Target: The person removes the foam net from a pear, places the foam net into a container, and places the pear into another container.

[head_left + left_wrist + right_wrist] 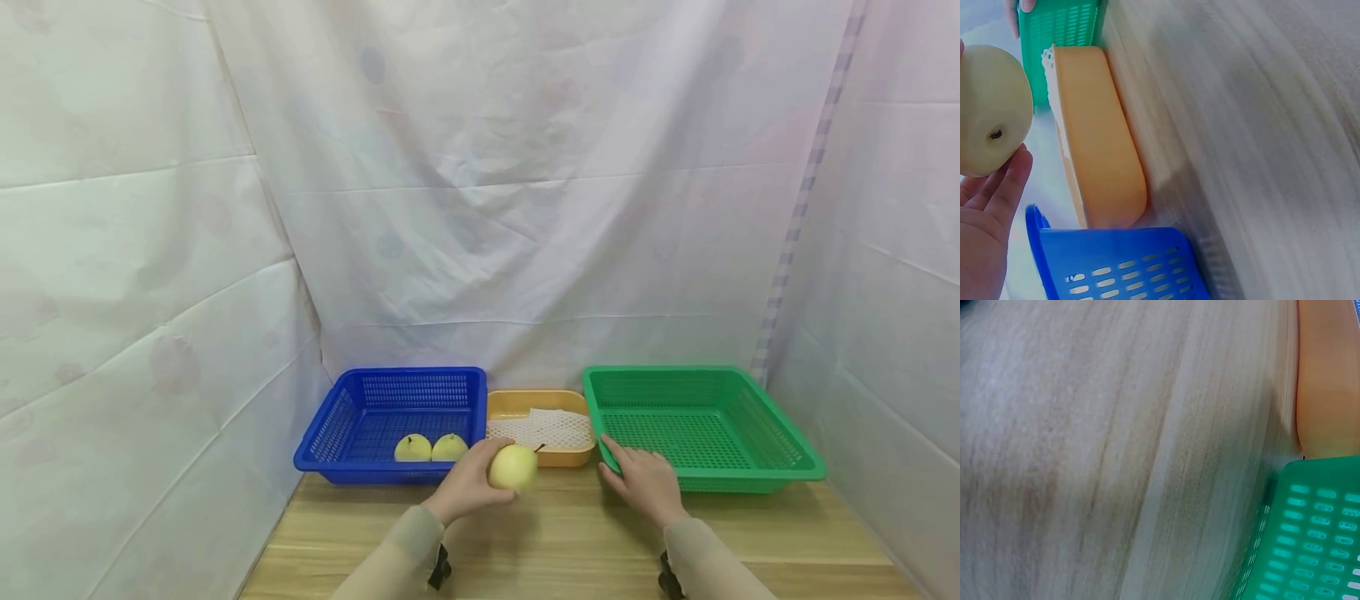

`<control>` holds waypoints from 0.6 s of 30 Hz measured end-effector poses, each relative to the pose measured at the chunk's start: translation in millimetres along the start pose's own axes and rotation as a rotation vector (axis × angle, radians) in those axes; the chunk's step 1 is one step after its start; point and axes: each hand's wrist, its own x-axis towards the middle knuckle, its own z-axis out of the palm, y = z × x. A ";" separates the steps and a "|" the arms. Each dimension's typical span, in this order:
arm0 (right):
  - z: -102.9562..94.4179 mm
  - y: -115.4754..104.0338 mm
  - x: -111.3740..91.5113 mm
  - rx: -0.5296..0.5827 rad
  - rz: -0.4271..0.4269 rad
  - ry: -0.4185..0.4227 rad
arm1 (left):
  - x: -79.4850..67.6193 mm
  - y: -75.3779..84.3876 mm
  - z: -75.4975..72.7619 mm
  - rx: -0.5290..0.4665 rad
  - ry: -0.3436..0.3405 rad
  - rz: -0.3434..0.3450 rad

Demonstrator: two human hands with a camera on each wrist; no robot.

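Note:
My left hand (474, 483) grips a round yellow-green pear (513, 467) with a dark stem, held up in front of the orange tray (576, 457). In the left wrist view, the pear (994, 109) shows its dark blossom end above my fingers (1007, 187). My right hand (647, 485) holds the near left corner of the green basket (780, 475), fingers over the rim and thumb on the outer side. Two more pears (412, 448) lie in the blue basket (352, 468), just left of my left hand. My right hand is out of sight in the right wrist view.
White netted foam (551, 427) lies in the orange tray, which stands between the two baskets. All three containers are at the back of the wooden table (570, 550). White cloth (480, 208) hangs behind and on both sides.

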 end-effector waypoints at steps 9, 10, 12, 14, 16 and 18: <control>-1.1 -0.6 -0.4 0.006 -0.003 0.009 | 7.0 -4.1 -12.3 0.001 0.030 -0.011; -0.9 -0.7 -0.4 0.005 -0.005 0.012 | 7.3 -5.0 -13.8 0.008 0.033 -0.010; -0.3 -0.7 -0.5 0.001 -0.012 0.018 | 8.4 -6.5 -16.7 0.018 0.040 -0.009; -0.2 -0.8 -0.4 -0.002 -0.019 0.024 | 8.9 -6.6 -20.4 0.018 0.043 -0.020; -0.6 -1.1 -0.3 -0.007 -0.024 0.028 | 9.5 -6.7 -24.2 0.022 0.049 -0.029; -1.4 -1.5 -0.1 -0.011 -0.026 0.028 | 10.0 -5.9 -28.6 0.023 0.057 -0.035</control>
